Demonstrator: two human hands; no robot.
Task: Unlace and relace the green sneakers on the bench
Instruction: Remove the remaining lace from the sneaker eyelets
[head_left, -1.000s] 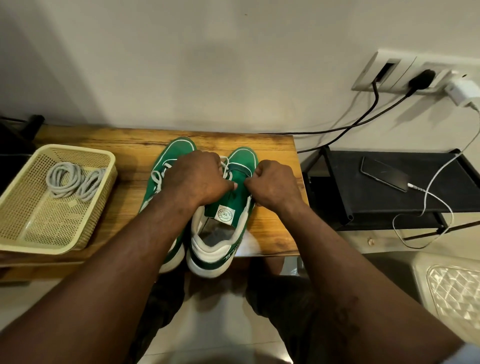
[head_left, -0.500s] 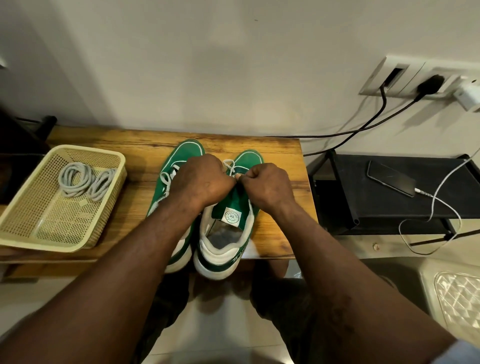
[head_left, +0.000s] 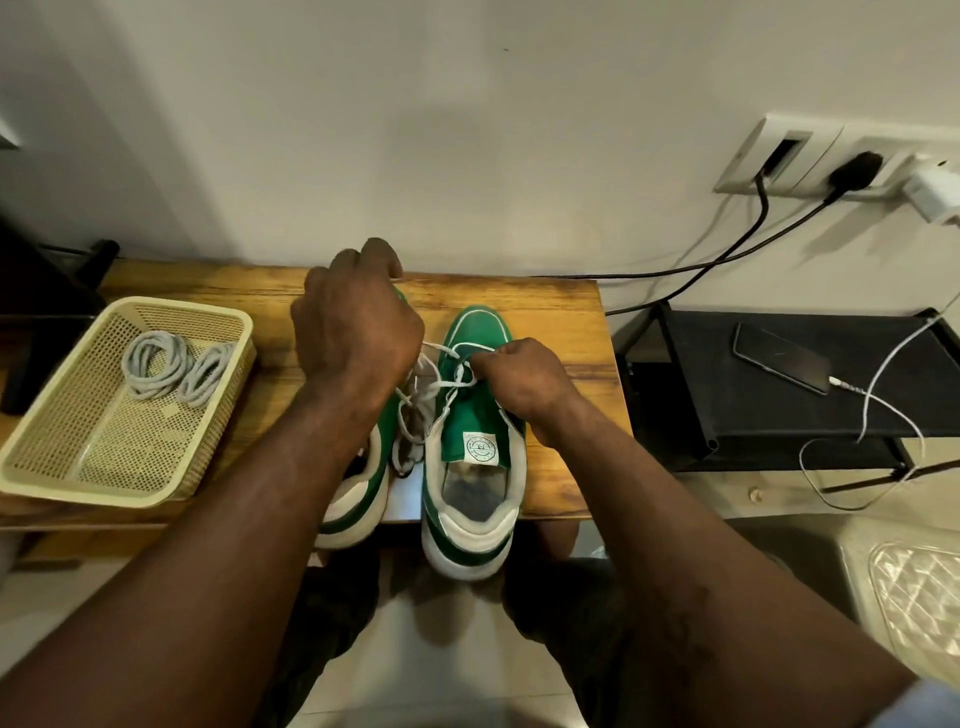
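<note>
Head view: the white lace (head_left: 441, 385) of one green sneaker (head_left: 475, 423), pinched by the right hand (head_left: 524, 379), looks half pulled out (what the left hand (head_left: 353, 332) holds is hidden); relacing is left.

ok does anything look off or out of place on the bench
Nothing is damaged or spilled. The left sneaker and right sneaker both have heels hanging past the front edge of the bench, which looks slightly precarious. The white lace lies in a loose tangle between them, as expected mid-lacing; the right hand pinches it.
</note>
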